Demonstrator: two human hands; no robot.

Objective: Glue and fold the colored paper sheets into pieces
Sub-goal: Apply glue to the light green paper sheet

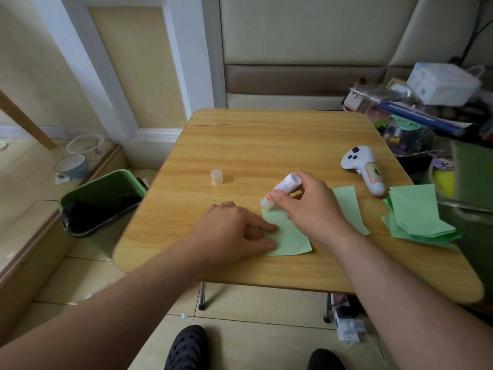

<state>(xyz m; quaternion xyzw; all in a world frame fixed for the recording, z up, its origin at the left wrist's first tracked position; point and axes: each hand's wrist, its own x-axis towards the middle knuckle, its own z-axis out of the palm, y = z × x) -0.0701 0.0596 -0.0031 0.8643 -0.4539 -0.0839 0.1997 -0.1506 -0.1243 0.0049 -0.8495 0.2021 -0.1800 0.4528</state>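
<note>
- Your left hand (234,231) is flat on the table (256,145), fingertips (270,227) pressed on the left edge of the green sheet (289,240), pinning it near the front edge.
- Your right hand (309,206) pinches the glue stick (280,189), tilted, its lower end touching the sheet's top corner.
- The cap (216,177) stands alone, well left of the stick.
- A second sheet (349,204) lies behind your right hand; the stack (416,212) sits at the right edge, the controller (365,169) beyond.
</note>
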